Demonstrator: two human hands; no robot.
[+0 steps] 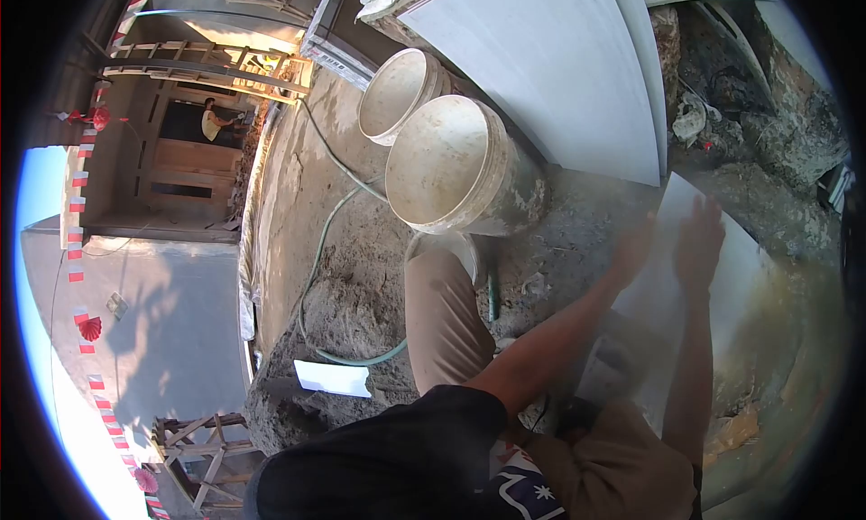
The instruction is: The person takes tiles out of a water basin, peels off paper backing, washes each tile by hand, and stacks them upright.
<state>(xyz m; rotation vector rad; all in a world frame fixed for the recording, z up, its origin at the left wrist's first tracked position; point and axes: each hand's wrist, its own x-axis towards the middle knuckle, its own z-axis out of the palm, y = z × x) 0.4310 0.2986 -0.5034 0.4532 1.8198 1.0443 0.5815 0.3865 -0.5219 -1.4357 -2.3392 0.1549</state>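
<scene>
A pale, flat sheet or tile (663,281) lies low in front of me, hazy with dust or a smeared lens. My right hand (700,240) rests on its face, fingers stretched out and spread. Beside it, at the sheet's left edge, is my left hand (635,249); it looks blurred, with its fingers extended. Whether the left fingertips press on the sheet is unclear. My knee (444,317) in brown trousers rises on the left. Behind the hands lean large white panels (550,60).
Two dirty white buckets (446,164) stand ahead, with a green hose (317,267) running past them. A heap of grey sand or mortar (347,312) holds a white offcut (332,378). Rubble (722,114) lies at upper right. Farther off, a person (215,123) is near a building.
</scene>
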